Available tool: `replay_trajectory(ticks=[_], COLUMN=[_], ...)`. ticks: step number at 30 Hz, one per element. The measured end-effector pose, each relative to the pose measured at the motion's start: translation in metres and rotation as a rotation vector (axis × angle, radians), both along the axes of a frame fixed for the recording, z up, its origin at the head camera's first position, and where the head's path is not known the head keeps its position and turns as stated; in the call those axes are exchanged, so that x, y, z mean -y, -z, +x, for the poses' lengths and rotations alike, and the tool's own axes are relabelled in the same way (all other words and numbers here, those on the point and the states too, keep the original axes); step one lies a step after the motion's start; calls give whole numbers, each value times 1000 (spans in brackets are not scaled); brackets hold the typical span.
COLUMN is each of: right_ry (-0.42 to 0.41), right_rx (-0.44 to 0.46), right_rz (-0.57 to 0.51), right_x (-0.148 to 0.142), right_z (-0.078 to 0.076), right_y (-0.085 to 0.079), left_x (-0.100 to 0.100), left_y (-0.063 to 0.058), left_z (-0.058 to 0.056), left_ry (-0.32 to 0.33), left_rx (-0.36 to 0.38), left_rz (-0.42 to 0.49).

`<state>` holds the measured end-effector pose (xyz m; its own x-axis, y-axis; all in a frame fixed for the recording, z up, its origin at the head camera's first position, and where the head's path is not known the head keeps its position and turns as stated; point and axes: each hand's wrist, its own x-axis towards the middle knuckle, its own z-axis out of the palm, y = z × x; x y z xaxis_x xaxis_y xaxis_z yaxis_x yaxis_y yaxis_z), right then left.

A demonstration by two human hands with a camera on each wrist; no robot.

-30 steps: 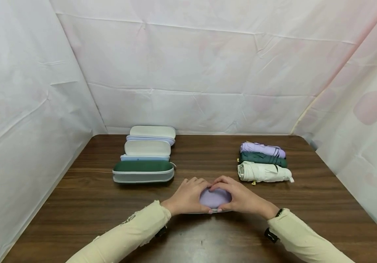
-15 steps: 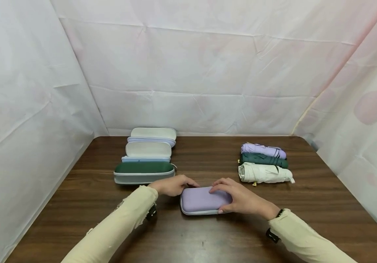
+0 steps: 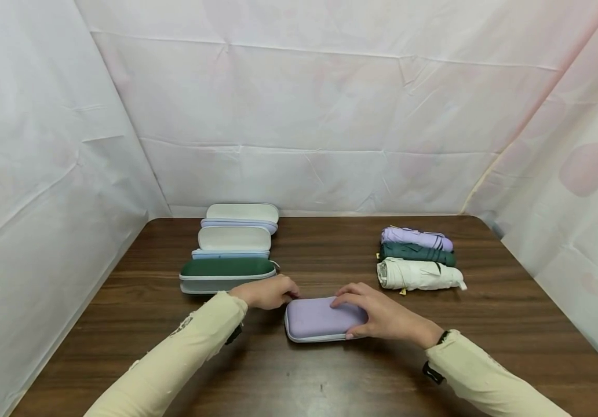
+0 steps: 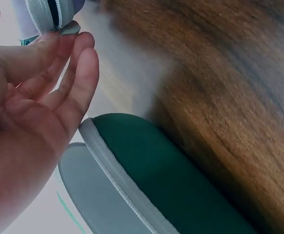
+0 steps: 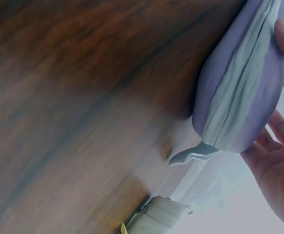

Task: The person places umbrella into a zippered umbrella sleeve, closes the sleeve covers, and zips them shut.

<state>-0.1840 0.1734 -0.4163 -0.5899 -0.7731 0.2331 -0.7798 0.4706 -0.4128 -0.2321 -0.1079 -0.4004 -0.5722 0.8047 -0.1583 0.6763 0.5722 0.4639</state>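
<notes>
A lilac zippered case lies flat on the table in front of me, its pale zip band running round the side. My right hand grips its right end, thumb at the front edge and fingers over the top. In the right wrist view a grey fabric tab sticks out from that end. My left hand is at the far left corner of the case. The left wrist view shows its thumb and fingers pinching the zipper pull, beside a short dark gap between the zip's two sides.
To the left stand a green-topped case, close to my left hand, and behind it two cases with raised pale lids. Three folded umbrellas lie at the right: white, dark green and lilac. White cloth walls surround the brown table.
My left hand has moved left from the middle of the case to its far left corner, uncovering the top. The right hand has kept its grip on the right end.
</notes>
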Motion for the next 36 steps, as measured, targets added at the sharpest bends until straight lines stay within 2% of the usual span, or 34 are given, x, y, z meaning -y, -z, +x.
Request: replay_trajectory(ticks=[6,13,18,24,27,30,36], right_ry=[1,-20,-32,-32,-13,18,132], right_rx=[9,-25,-86,-167,-203,-242,-342], right_rz=[16,45,85,106,116,122,117], right_x=[-1,1,0,0,1,3,10], right_z=[1,-1,-1,1,3,5,13], right_y=[-1,-2,-3,-3,-3,-3,0], left_x=[2,6,9,13,14,17,20], left_y=[1,5,4,8,10,10,12], left_z=[5,15,20,24,27,31,38], left_ry=[-12,-3,-48,-36,-40,-59,-104], left_rx=[-55,-227,-291,-455,-541,-594,-595], left_rz=[-45,-99,-96,-58,-47,-39,-52])
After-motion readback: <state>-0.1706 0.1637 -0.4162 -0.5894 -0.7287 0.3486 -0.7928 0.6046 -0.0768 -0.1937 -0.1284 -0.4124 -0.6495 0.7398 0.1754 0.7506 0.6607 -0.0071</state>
